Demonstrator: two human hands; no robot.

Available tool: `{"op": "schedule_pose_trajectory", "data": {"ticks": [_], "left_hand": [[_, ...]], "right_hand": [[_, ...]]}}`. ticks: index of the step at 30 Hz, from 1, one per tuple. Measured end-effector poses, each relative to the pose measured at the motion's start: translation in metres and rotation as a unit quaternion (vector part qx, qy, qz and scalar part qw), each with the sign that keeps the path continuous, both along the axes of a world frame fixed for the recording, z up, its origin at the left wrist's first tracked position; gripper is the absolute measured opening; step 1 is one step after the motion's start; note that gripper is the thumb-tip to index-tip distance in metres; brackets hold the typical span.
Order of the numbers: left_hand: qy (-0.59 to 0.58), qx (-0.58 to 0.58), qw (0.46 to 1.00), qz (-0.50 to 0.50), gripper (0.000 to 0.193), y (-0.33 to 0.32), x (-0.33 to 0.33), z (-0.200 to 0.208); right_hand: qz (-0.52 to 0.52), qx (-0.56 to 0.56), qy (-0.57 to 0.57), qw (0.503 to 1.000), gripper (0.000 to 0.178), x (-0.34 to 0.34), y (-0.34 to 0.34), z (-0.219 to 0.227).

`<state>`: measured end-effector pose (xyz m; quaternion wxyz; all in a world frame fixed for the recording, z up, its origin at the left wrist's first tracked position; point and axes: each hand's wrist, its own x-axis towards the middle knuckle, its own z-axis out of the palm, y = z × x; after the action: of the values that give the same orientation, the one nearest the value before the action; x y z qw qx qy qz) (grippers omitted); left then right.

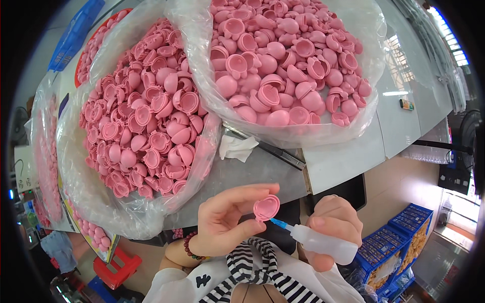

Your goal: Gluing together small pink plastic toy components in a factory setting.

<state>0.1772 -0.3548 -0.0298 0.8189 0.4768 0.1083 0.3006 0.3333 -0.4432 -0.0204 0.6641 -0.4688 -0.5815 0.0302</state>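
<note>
Between the thumb and fingers of my left hand (222, 219) is a pink plastic half-shell (266, 207), its hollow side showing. My right hand (334, 222) is wrapped round a white squeeze bottle (323, 243) with a blue needle tip (281, 223). That tip points left and meets the lower edge of the half-shell, or lies very close to it. Beyond my hands, a clear plastic bag (136, 212) at the left holds many pink shell pieces (143, 115). A second bag (323, 139) at the far right is full of similar pink pieces (298, 101).
A crumpled white tissue (237, 147) and a dark metal bar (280, 154) lie on the grey table (343, 161). Farther right is a small green-and-orange object (406, 104). Blue crates (384, 247) stand low at the right, a red stool (117, 267) at lower left.
</note>
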Motion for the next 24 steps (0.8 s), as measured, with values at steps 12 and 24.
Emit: {"op": "schedule_pose_trajectory", "data": {"ticks": [12, 24], "left_hand": [[0.009, -0.003, 1.0, 0.011, 0.045, -0.0012, 0.0013, 0.0018], [0.038, 0.002, 0.999, 0.036, 0.043, -0.002, 0.0001, 0.0064]], "right_hand": [[-0.034, 0.011, 0.029, 0.999, 0.061, -0.0023, 0.0015, -0.0001], [-0.071, 0.018, 0.006, 0.997, 0.061, -0.0033, 0.0074, -0.0007]]}}
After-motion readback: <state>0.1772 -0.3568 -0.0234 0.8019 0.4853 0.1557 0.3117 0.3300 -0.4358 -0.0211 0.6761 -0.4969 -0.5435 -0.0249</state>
